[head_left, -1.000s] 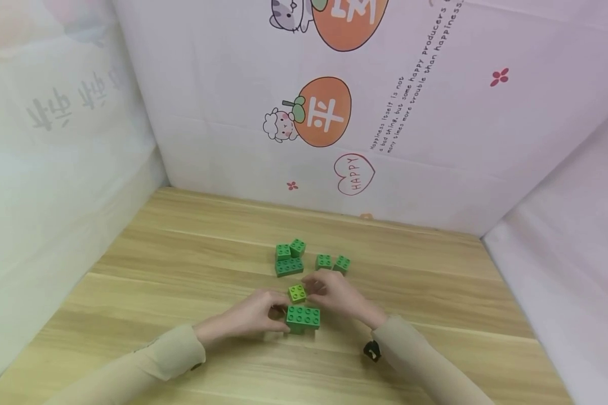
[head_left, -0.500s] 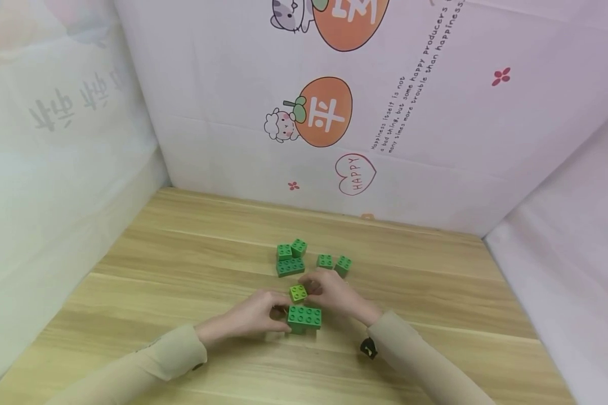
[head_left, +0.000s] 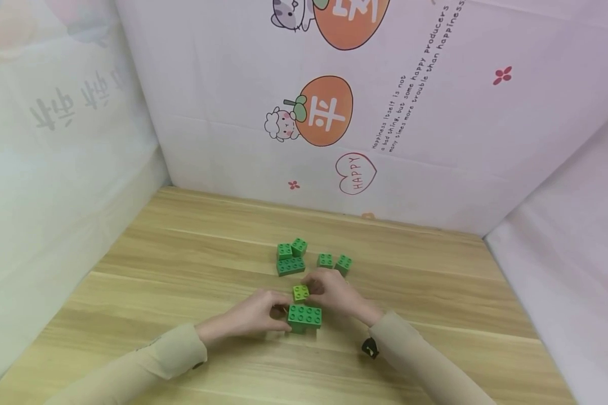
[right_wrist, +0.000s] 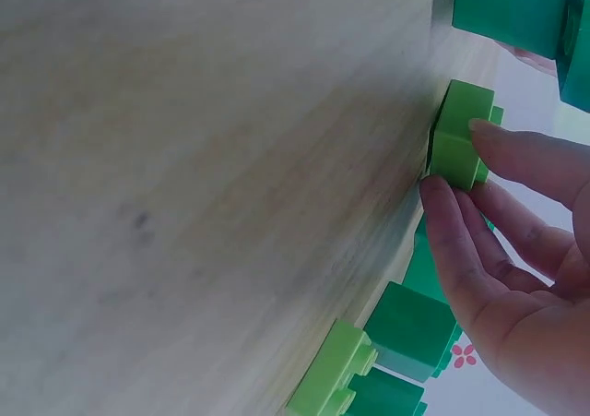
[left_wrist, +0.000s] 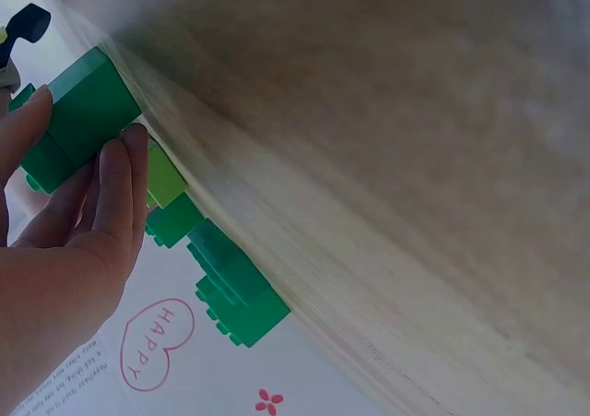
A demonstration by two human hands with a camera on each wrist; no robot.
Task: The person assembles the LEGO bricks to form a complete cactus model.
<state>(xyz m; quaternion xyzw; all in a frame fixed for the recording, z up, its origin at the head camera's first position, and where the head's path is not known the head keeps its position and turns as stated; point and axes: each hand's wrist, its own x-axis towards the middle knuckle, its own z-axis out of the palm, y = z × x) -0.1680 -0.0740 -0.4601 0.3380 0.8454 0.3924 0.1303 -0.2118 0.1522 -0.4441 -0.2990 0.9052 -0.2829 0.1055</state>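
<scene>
In the head view my left hand (head_left: 255, 313) grips the left end of a green building-brick stack (head_left: 304, 316), thumb in front and fingers behind. A brick with two rows of studs tops this stack; another part shows beneath. The left wrist view has the stack (left_wrist: 88, 112) between thumb and fingertips. Just behind it, my right hand (head_left: 336, 292) pinches a small lime-green brick (head_left: 300, 292) from the right. From the right wrist, thumb and fingertips lie on two sides of that lime brick (right_wrist: 464, 135), which sits low at the tabletop, studs up.
Farther back stand a dark green long brick (head_left: 290, 266) and two small green bricks (head_left: 284, 251) close together. To their right are two more small bricks (head_left: 325, 260), near the right hand. Printed white cloth (head_left: 223, 112) walls the wooden table (head_left: 410, 270) at the back and sides.
My right hand has shifted slightly left, then a touch back right. The lime brick has turned a little straighter and slid slightly right. My left hand and the stack stay nearly still.
</scene>
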